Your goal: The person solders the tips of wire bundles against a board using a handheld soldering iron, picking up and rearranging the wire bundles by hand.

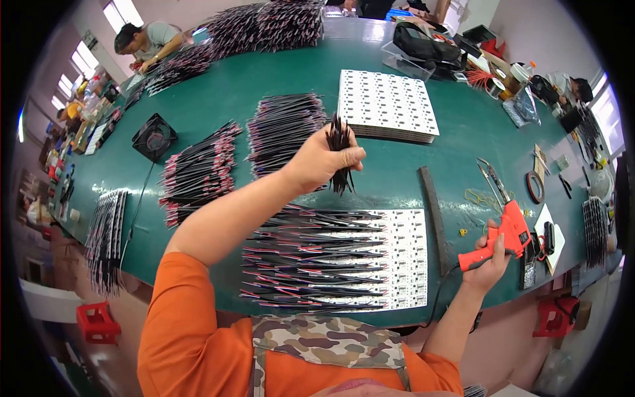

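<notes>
My left hand (322, 159) is closed around a bundle of thin black wires (338, 137), raised above the middle of the table. In my right hand (488, 263) is a red soldering gun (510, 228), gripped by its handle, with its metal tip pointing away from me. Directly before me lies a white circuit board panel (408, 261). Rows of black wires (311, 264) with red, white and blue ends stretch across its left part. Beyond my left hand, a stack of white circuit board panels (388, 102) sits on the table.
Wire piles (284, 129) lie left of the stack, and a bigger heap (264, 28) is at the back. A black fan (155, 137) stands at left. A dark bar (433, 218) lies right of the panel, with a tape roll (535, 187) beyond. Another person (153, 43) works far left.
</notes>
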